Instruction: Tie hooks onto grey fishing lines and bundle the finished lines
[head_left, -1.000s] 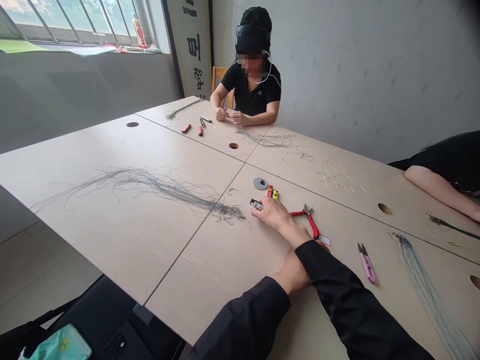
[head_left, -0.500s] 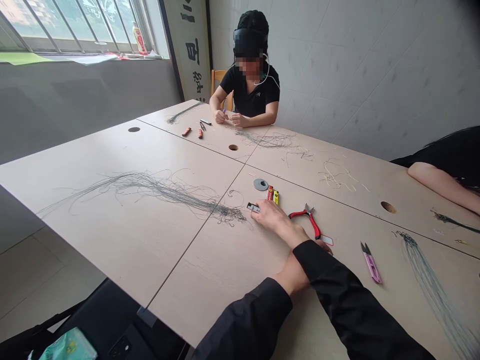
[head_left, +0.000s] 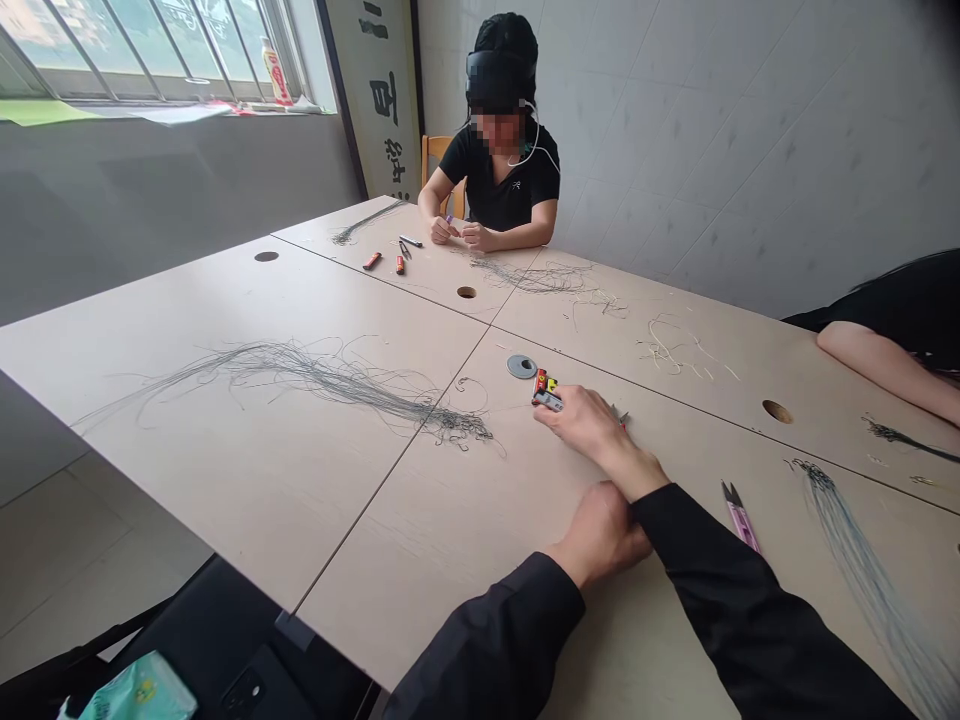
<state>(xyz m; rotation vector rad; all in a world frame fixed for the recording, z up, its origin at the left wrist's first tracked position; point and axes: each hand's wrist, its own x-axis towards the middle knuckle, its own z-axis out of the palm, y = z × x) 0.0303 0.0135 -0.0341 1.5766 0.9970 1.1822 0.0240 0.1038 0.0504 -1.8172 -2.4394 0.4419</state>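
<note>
The broad table (head_left: 450, 520) spreads beneath both hands, so a low, short arm movement probably serves best. Left of the hands stretches a long bundle of thin dark strands (head_left: 375, 395); it seems wise to steer clear of its tangled end, the one nearer the hands. The left hand (head_left: 600, 530) has its fingers hidden by the crossing right sleeve (head_left: 720, 570), so whether it holds anything I cannot tell. The right hand (head_left: 581, 415), farther forward, pinches a black-and-white lighter (head_left: 548, 400) at its front-left fingertips. Just beyond those fingertips lie a red lighter (head_left: 540, 381) and a partly hidden yellow lighter (head_left: 553, 384); a light, steady pinch should avoid knocking either.
</note>
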